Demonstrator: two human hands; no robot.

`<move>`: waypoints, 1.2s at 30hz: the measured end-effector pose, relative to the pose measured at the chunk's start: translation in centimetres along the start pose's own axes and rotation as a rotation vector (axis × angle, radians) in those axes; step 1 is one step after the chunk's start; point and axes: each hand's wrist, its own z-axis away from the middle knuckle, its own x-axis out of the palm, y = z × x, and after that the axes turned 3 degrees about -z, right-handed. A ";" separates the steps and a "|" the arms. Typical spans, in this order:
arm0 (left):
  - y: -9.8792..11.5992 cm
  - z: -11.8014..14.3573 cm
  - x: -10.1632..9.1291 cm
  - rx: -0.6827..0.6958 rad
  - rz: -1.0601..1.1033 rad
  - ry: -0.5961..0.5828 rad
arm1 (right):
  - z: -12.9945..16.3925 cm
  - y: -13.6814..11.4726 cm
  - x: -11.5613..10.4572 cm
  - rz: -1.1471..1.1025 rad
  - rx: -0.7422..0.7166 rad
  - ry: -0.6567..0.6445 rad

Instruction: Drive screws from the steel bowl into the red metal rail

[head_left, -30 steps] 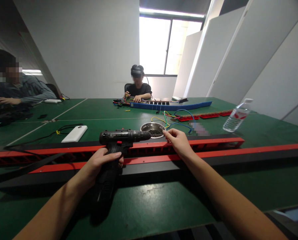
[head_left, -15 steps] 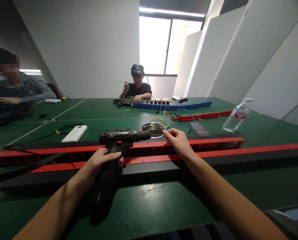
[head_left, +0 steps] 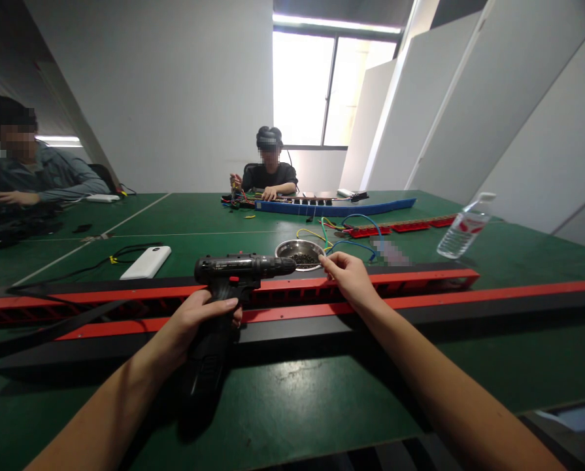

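Observation:
My left hand [head_left: 197,322] is wrapped round the grip of a black cordless drill [head_left: 223,269], whose chuck points right. Just past the chuck's tip stands a round metal bowl [head_left: 286,245] with many small dark screws [head_left: 304,259] in it. The thumb and fingers of my right hand [head_left: 347,269] are pinched together at the bowl's right rim; what is between them is too small to make out. Below both hands run two long red and black rails [head_left: 316,311], lying side by side across the table.
A white power bank [head_left: 146,263] with a black cable lies at left. Coloured wires [head_left: 353,245] trail behind the bowl, and a tilted water bottle [head_left: 463,229] is at right. Across the green table [head_left: 199,219], one person works at a blue strip [head_left: 331,207]; another sits at left.
My hands, the drill and the bowl stay practically in place. The person across the table has lowered a raised hand towards the wires. The person at left has shifted slightly.

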 end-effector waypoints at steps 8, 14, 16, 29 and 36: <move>0.1 0.0 -0.1 0.001 -0.003 -0.004 | 0.1 -0.1 0.0 -0.003 -0.005 0.002; 0.1 0.1 0.1 -0.005 0.010 0.008 | 0.0 0.0 0.0 -0.015 0.002 0.002; 0.2 0.1 0.1 -0.001 0.005 0.006 | 0.0 0.1 0.0 -0.019 0.003 0.003; 0.0 -0.1 0.1 0.026 0.011 0.017 | 0.1 -0.1 0.0 0.029 -0.007 0.006; -0.1 -0.2 0.0 0.017 0.020 0.023 | 0.1 -0.2 0.0 0.030 -0.002 -0.001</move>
